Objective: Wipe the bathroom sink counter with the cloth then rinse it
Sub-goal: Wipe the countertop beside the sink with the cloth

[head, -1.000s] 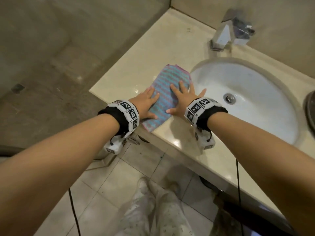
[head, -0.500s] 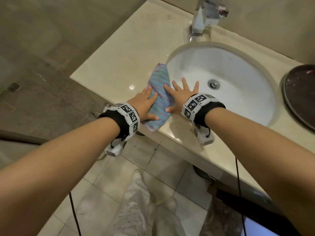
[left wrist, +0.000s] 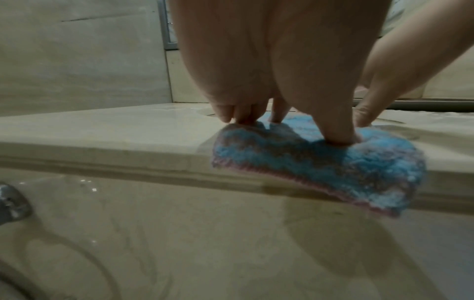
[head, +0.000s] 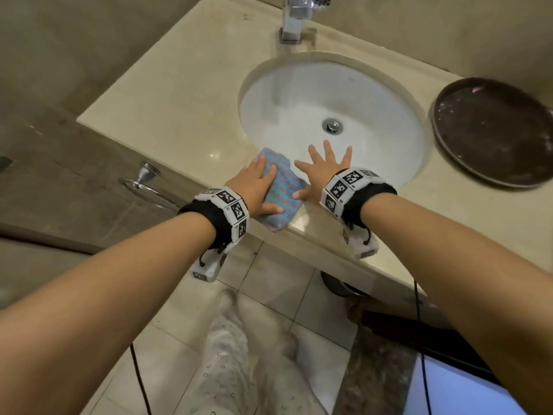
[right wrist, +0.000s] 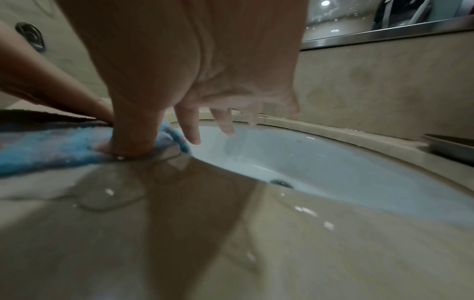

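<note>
A blue and pink striped cloth (head: 279,193) lies on the beige counter (head: 185,94) at its front edge, just left of the white sink basin (head: 299,115); one end hangs over the edge (left wrist: 333,178). My left hand (head: 257,187) lies flat on the cloth with straight fingers pressing it down (left wrist: 336,134). My right hand (head: 323,172) is spread flat: its thumb presses the cloth's right end (right wrist: 128,146), and its fingers reach over the basin's rim (right wrist: 225,127). The chrome tap (head: 296,19) stands behind the basin.
A dark round tray (head: 493,133) sits on the counter right of the basin. A chrome towel ring (head: 143,178) hangs on the wall below the counter's left end. The drain (head: 332,126) is in the basin's middle. Tiled floor and my legs are below.
Both hands have slid the cloth to the right along the counter's front, from its left part to the basin's rim. The right fingers now reach over the basin.
</note>
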